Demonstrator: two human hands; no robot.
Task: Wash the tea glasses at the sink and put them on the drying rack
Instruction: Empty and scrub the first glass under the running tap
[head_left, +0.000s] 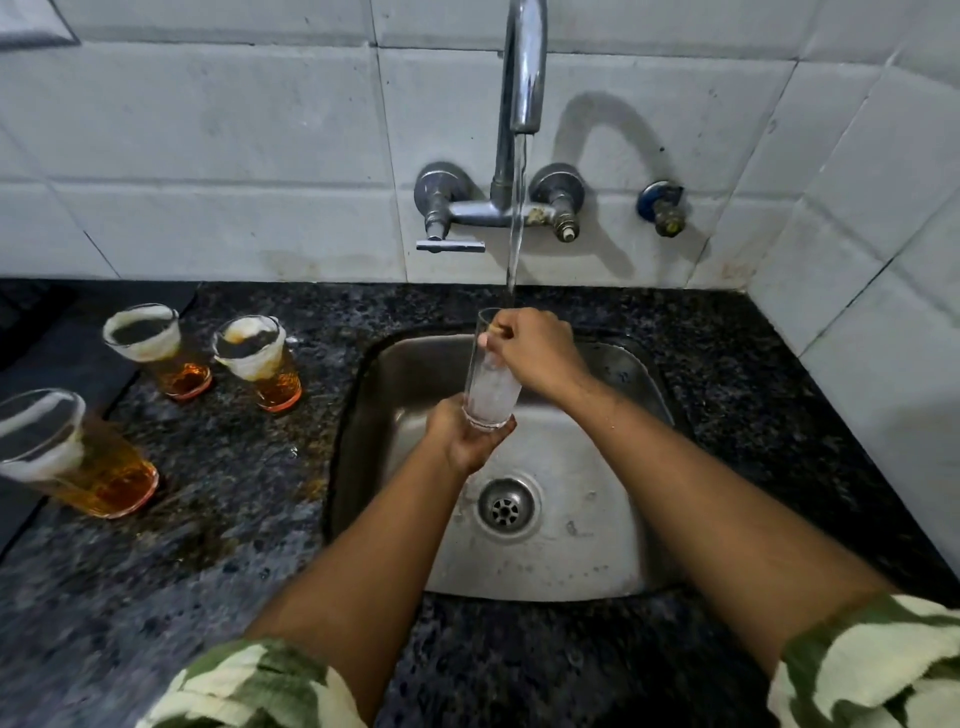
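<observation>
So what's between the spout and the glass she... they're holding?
A stream of running water falls from the spout into the glass, seen in the head view.

The wall of large white square tiles (208, 130) has dark grout lines and some stains near its lower edge. Below it lies a black speckled granite counter (234, 545), wet in places.

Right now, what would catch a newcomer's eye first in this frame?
The clear glass held over the steel sink, under the stream running from the tap: the left hand cups its base while the right hand has fingers in its mouth. Next, three glasses of amber tea with foamy rims on the dark counter at left.
</observation>
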